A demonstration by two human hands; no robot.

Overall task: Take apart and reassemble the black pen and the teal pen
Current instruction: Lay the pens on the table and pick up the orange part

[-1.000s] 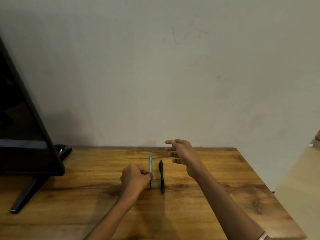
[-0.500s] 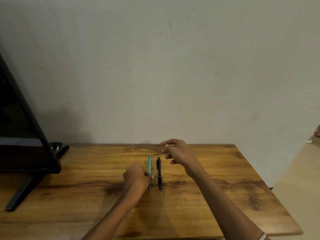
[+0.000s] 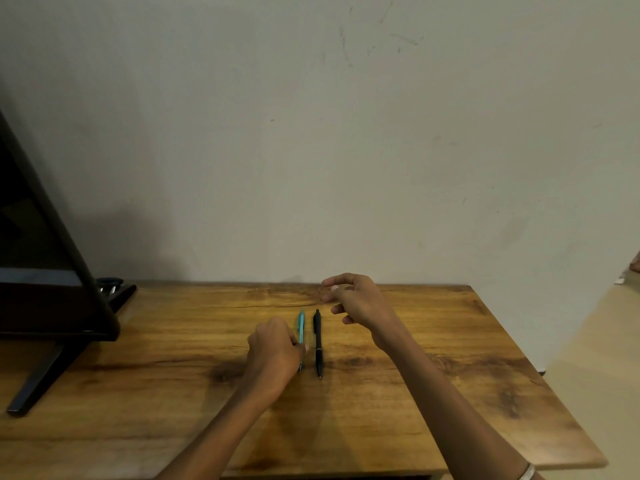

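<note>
left hand (image 3: 275, 351): fingers curled, pinching teal pen (image 3: 301, 325) low on its barrel | right hand (image 3: 358, 301): loosely curled, holding nothing, above counter (image 3: 450, 393) | black pen (image 3: 318, 341): flat on counter, just beside teal pen, parallel

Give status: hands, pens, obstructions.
Left hand pinches teal pen on table. Right hand hovers, holding nothing. Black pen untouched, assembled. Nothing obstructing.

wood table (image 3: 450, 393), blk monitor (image 3: 41, 271), wall (image 3: 311, 150)
</note>
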